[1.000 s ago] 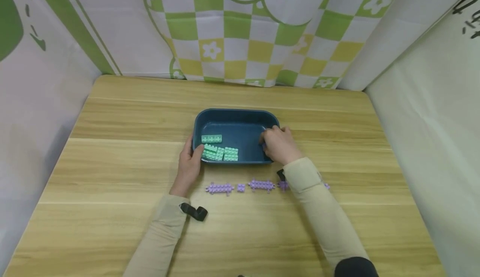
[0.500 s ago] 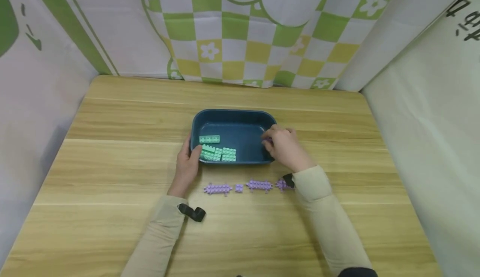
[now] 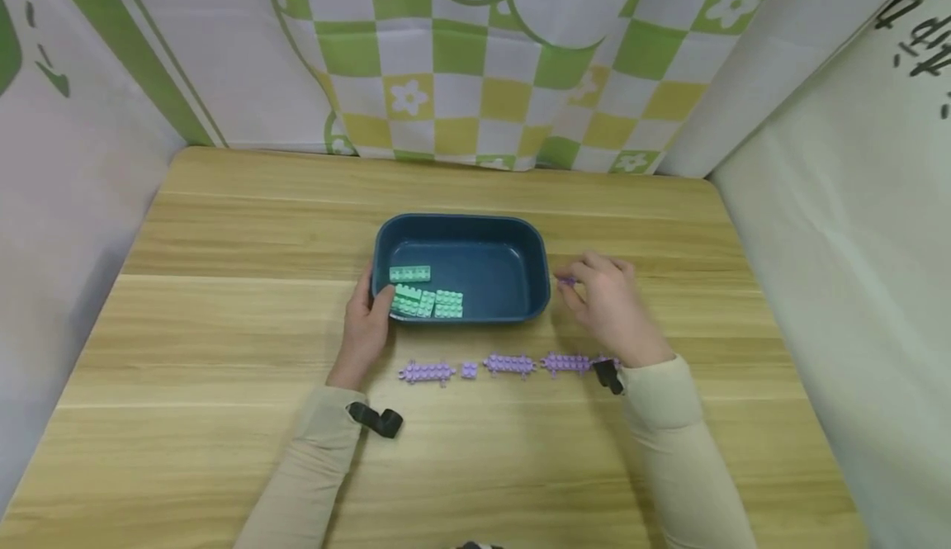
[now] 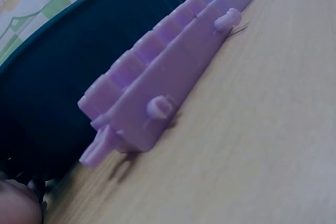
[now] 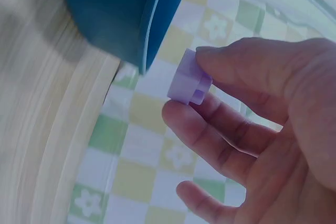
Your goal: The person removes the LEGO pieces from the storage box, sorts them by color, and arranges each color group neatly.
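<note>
My right hand (image 3: pixel 612 305) is just off the right end of a dark blue tub (image 3: pixel 486 319). Between thumb and fingertips it pinches a small purple building brick (image 5: pixel 186 80), seen clearly in the right wrist view. The left hand (image 3: pixel 364 330) grips the tub's left wall, thumb over the rim and the other fingers mostly hidden outside. Several mint green building bricks (image 3: pixel 449 304) lie in the tub's left part. In front of the tub runs a row of purple bricks (image 3: pixel 509 364), some long with side pegs; the left wrist view shows one long purple brick (image 4: pixel 157 66) up close.
All of it rests on a wooden table (image 3: pixel 475 466). A checked curtain (image 3: pixel 461 70) hangs behind the far edge, with white cloth (image 3: pixel 839 227) at the right side. A black strap (image 3: pixel 607 376) on the right wrist hangs over the row's right end.
My right hand has come out of the tub's right end and moved right, bringing the small purple brick with it. The left hand keeps its grip on the tub.
</note>
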Available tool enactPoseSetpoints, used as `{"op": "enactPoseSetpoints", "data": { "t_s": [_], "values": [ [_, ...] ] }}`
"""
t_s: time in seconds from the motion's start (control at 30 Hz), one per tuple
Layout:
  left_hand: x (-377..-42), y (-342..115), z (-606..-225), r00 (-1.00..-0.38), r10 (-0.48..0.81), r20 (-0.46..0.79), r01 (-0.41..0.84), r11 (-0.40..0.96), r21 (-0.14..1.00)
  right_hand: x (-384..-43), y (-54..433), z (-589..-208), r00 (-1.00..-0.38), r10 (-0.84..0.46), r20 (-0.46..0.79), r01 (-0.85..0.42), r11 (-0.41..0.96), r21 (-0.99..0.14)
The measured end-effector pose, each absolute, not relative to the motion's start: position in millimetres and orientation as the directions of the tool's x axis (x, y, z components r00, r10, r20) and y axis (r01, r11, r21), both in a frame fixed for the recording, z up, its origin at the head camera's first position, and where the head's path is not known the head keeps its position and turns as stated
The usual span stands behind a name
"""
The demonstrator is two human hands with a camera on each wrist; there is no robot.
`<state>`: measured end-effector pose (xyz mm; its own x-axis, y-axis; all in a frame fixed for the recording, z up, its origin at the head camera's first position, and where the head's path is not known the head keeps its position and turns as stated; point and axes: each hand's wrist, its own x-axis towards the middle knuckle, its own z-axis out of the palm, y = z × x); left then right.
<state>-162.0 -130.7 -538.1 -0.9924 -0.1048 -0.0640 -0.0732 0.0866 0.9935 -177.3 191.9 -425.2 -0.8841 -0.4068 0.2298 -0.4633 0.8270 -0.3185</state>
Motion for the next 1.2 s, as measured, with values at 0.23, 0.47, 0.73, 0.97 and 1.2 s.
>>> {"op": "enactPoseSetpoints", "data": {
  "t_s": [0.23, 0.47, 0.73, 0.97, 1.2],
  "values": [
    [-161, -129, -542, -0.993, -0.115, -0.037, -0.05, 0.116, 0.992, -172, 218, -429, -0.919, -0.321, 0.231, -0.387, 0.849, -0.359],
    [-163, -130, -542, -0.993, -0.109, -0.048, -0.061, 0.12, 0.991, -159, 235, -437, -0.945, -0.263, 0.196, -0.32, 0.869, -0.377],
    [-163, -129, -543, -0.993, -0.109, -0.04, -0.052, 0.112, 0.992, -148, 250, -451, -0.957, -0.225, 0.182, -0.28, 0.877, -0.39],
    [-165, -129, -544, -0.993, -0.102, -0.052, -0.065, 0.124, 0.99, -132, 265, -461, -0.979, -0.139, 0.147, -0.19, 0.883, -0.43],
    [-164, -132, -538, -0.989, -0.101, -0.103, -0.113, 0.097, 0.989, -123, 275, -472, -0.985, -0.095, 0.142, -0.149, 0.885, -0.441]
  ]
}}
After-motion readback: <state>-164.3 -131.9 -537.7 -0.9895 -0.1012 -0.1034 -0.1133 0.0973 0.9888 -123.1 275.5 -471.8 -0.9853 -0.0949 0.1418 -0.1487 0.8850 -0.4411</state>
